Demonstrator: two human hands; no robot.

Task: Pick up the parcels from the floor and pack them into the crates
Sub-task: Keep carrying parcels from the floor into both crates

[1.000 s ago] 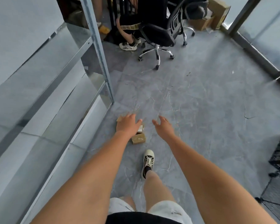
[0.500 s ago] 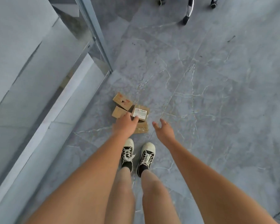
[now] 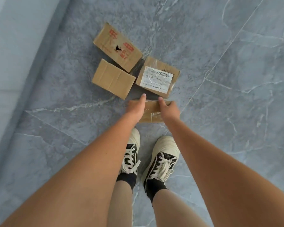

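Head view: both hands on the nearest parcel (image 3: 152,112), flat on the floor (image 3: 220,112) just ahead of the shoes (image 3: 161,161), long axis running left-right. Left hand (image 3: 135,108) at its left end, right hand (image 3: 170,110) at its right end; thumbs extended, whether the other fingers clamp it is unclear. Three more parcels (image 3: 113,78) lie just beyond.

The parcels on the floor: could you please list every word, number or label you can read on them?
Parcel with white shipping label: a barcode and lines of print, too blurred to read.
Parcel with red print: red characters, too blurred to read.
Plain parcel: no text.
Taped parcel under the left hand and right hand: no text visible.
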